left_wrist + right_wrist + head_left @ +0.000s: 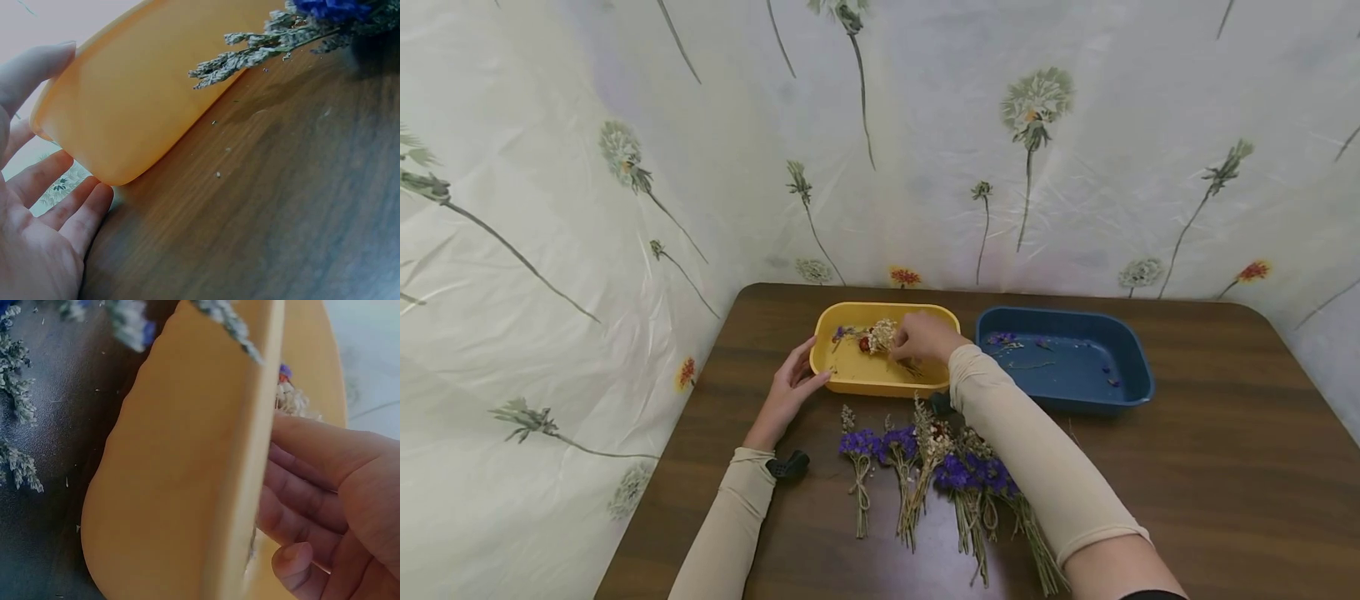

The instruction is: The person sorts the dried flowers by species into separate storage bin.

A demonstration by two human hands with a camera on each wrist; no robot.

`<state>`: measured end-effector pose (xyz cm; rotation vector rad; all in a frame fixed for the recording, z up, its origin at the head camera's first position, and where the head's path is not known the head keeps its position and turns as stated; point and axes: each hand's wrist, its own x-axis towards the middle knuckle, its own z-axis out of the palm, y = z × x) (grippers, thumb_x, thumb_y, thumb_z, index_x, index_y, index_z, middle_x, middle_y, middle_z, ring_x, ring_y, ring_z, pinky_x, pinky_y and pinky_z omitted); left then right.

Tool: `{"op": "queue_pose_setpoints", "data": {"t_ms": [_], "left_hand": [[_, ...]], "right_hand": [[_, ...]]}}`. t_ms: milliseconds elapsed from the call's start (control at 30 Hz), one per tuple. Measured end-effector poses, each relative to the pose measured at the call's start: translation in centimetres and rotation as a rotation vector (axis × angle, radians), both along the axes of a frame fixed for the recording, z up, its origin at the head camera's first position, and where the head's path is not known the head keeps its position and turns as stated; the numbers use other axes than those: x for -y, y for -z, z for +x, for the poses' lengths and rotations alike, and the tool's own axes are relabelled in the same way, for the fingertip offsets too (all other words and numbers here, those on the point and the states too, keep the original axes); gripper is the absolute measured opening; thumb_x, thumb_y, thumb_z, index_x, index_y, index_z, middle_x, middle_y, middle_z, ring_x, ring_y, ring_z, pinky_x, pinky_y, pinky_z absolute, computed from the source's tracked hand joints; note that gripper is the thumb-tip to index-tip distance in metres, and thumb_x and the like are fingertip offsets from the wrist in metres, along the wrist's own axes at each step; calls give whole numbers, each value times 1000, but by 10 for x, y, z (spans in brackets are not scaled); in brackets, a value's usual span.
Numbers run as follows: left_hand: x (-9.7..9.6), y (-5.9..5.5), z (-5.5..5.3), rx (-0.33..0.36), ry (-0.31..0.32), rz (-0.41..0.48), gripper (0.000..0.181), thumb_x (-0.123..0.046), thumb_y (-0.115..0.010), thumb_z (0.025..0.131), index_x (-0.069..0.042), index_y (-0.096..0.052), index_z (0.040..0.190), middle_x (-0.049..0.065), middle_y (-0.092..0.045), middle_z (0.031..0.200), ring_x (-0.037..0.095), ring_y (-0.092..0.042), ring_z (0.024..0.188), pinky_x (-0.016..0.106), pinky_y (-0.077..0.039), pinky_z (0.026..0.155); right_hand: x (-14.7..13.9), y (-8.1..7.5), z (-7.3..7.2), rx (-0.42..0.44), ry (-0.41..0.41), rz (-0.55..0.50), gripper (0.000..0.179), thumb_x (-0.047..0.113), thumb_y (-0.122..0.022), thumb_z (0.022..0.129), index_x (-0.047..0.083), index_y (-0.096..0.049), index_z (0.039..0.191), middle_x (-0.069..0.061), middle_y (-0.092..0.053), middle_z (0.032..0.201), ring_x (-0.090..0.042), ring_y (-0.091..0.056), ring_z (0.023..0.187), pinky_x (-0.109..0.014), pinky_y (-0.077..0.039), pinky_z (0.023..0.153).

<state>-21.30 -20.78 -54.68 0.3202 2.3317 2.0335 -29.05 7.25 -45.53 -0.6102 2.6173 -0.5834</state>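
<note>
My left hand (789,385) rests against the left end of a yellow plastic tray (891,389), thumb near the front rim and fingers spread along the end wall. In the left wrist view the fingertips (100,194) touch the tray's outside low down. Over the tray's right half, my right hand (925,337) pinches a small bunch of dried flowers (882,335) with cream blossoms and a red bloom. Its stems point toward the front right. In the right wrist view the tray's wall (181,456) hides most of the bunch.
Beside the yellow tray stands a blue tray (1067,400) holding scattered purple petals and stem bits. Several tied bunches of purple and dried flowers (860,450) lie on the brown wooden table (1217,433) in front. The right forearm passes over some of them. A flower-printed curtain (925,125) hangs behind.
</note>
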Motion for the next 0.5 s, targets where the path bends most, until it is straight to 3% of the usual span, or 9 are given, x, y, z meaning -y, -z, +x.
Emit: {"op": "queue_pose_setpoints", "data": {"t_ms": [167,500], "left_hand": [[0,0,0,-6,1,3,67,-19,-70,100,-20,-39,160,7,-35,167,33,-40,151,57,-31,125],[-1,-1,0,17,1,14,69,-16,-70,100,-19,-37,161,8,-33,168,36,-39,151,58,-29,125]], "right_hand": [[2,2,0,11,4,20,31,26,-77,94,11,-70,68,7,-45,56,-11,-40,54,-26,-34,55],[2,5,2,28,-28,-21,19,24,-75,95,10,-81,83,-2,-73,73,-12,-54,63,-26,-46,64]]}}
